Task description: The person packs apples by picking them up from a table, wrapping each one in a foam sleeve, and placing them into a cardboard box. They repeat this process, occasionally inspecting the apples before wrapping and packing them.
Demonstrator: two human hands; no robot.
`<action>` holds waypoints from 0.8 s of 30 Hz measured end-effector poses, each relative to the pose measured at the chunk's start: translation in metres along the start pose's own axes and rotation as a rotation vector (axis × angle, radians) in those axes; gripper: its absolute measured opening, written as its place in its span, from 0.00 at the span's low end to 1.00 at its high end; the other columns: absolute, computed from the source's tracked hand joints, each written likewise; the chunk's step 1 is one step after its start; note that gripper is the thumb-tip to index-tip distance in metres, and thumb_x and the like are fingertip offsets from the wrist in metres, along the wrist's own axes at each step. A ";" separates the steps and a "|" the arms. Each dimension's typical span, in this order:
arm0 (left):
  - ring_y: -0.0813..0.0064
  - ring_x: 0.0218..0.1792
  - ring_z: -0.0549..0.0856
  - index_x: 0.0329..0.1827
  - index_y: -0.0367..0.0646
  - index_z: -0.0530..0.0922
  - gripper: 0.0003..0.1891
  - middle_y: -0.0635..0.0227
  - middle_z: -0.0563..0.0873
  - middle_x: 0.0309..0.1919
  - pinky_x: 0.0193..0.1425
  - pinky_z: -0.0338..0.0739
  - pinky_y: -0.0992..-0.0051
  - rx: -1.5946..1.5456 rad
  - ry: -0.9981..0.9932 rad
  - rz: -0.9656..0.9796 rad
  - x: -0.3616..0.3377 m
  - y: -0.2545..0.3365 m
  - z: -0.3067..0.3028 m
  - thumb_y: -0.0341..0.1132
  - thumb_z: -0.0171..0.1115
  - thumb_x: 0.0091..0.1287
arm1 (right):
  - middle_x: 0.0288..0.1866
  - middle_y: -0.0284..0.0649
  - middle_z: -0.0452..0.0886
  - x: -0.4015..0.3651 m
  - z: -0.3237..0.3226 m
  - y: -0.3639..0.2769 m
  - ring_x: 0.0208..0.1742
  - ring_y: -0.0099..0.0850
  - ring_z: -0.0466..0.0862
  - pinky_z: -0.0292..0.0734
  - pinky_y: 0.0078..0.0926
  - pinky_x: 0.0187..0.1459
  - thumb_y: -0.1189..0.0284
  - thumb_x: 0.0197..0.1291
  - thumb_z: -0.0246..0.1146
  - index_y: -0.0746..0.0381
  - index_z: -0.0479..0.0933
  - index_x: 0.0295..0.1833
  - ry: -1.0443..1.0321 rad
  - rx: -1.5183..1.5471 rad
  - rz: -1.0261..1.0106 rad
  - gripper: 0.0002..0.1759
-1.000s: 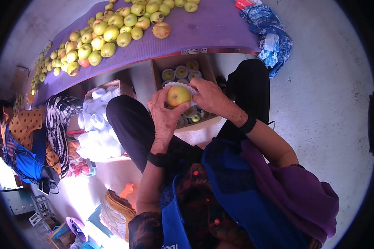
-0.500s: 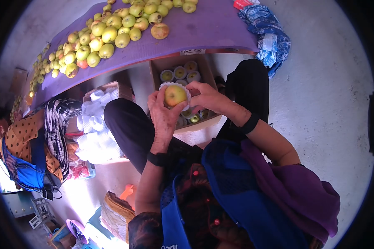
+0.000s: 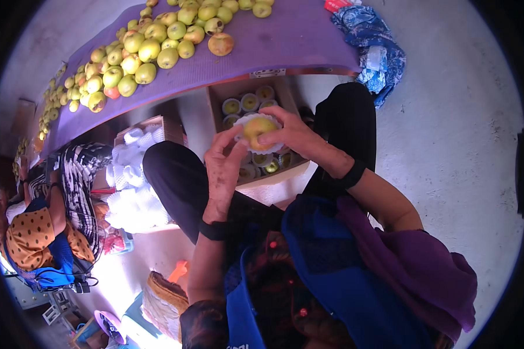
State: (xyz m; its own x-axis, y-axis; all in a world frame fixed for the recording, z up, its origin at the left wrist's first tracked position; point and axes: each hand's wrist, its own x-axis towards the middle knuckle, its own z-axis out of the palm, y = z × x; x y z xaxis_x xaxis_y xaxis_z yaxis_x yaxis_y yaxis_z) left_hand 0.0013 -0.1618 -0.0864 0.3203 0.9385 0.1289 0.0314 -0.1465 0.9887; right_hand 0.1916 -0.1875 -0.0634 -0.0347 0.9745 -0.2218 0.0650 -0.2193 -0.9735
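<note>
A yellow-green apple (image 3: 258,129) in a white foam sleeve is held above a cardboard box (image 3: 285,95). My right hand (image 3: 297,136) grips it from the right, the thumb across its front. At its left edge is my left hand (image 3: 224,154), thumb and fingers curved and apart; it is unclear whether they touch the sleeve. Several sleeved apples (image 3: 250,103) sit in the box between my knees. Part of the box's contents is hidden behind my hands.
Many loose apples (image 3: 149,50) lie on the purple-covered table (image 3: 297,41) ahead. White foam sleeves (image 3: 135,198) fill a box at the left. A co-worker (image 3: 32,238) sits at the far left. Blue patterned cloth (image 3: 370,35) hangs at the table's right end.
The apple has moved right, from my left hand into my right hand's grip. My left fingers have come away from around it. The co-worker has shifted posture.
</note>
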 end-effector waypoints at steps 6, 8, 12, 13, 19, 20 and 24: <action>0.83 0.34 0.81 0.52 0.37 0.78 0.13 0.72 0.81 0.36 0.40 0.76 0.82 -0.150 0.017 -0.028 0.000 0.003 -0.002 0.23 0.61 0.64 | 0.54 0.47 0.75 0.008 0.002 0.013 0.57 0.36 0.76 0.71 0.31 0.58 0.76 0.39 0.71 0.66 0.65 0.67 0.039 0.133 -0.052 0.43; 0.83 0.34 0.81 0.53 0.37 0.77 0.14 0.71 0.81 0.37 0.40 0.77 0.82 -0.172 0.014 -0.016 -0.001 0.004 -0.001 0.22 0.60 0.64 | 0.54 0.47 0.75 0.009 0.001 0.015 0.57 0.36 0.76 0.72 0.31 0.58 0.77 0.39 0.70 0.66 0.65 0.66 0.043 0.140 -0.045 0.43; 0.80 0.35 0.82 0.57 0.37 0.72 0.19 0.67 0.80 0.37 0.37 0.79 0.80 -0.086 0.077 -0.029 -0.004 0.005 0.001 0.23 0.59 0.62 | 0.55 0.46 0.74 0.005 0.002 0.012 0.58 0.37 0.77 0.73 0.32 0.59 0.79 0.40 0.68 0.66 0.64 0.66 0.023 0.273 -0.028 0.41; 0.79 0.35 0.82 0.58 0.36 0.71 0.20 0.66 0.80 0.37 0.37 0.80 0.80 0.003 0.133 -0.052 -0.004 0.008 -0.001 0.24 0.60 0.62 | 0.55 0.46 0.74 0.003 0.007 0.008 0.58 0.37 0.77 0.73 0.32 0.59 0.79 0.40 0.68 0.66 0.64 0.66 0.028 0.275 -0.020 0.41; 0.77 0.32 0.84 0.53 0.33 0.72 0.16 0.62 0.83 0.38 0.34 0.80 0.79 -0.131 0.009 -0.262 -0.003 0.010 0.005 0.28 0.60 0.63 | 0.54 0.46 0.75 -0.003 0.015 -0.001 0.55 0.37 0.78 0.73 0.33 0.56 0.77 0.41 0.66 0.68 0.63 0.66 0.044 0.540 -0.033 0.40; 0.77 0.32 0.84 0.53 0.33 0.72 0.16 0.62 0.83 0.38 0.34 0.80 0.79 -0.132 0.007 -0.268 -0.003 0.010 0.003 0.28 0.60 0.63 | 0.55 0.46 0.75 -0.003 0.017 -0.001 0.55 0.37 0.78 0.73 0.32 0.56 0.77 0.41 0.66 0.68 0.63 0.65 0.050 0.562 -0.003 0.40; 0.78 0.29 0.84 0.52 0.34 0.72 0.15 0.62 0.85 0.36 0.33 0.79 0.80 -0.010 -0.072 -0.297 -0.005 0.014 0.003 0.27 0.58 0.63 | 0.57 0.48 0.74 0.001 0.016 0.013 0.56 0.39 0.78 0.73 0.33 0.57 0.76 0.43 0.66 0.67 0.64 0.66 0.070 0.420 -0.084 0.40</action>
State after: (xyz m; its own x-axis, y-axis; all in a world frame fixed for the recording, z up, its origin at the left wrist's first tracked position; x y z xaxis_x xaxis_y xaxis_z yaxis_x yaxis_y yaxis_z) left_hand 0.0034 -0.1691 -0.0731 0.3648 0.9152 -0.1710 0.1245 0.1341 0.9831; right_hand 0.1762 -0.1905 -0.0767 0.0459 0.9875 -0.1510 -0.3469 -0.1259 -0.9294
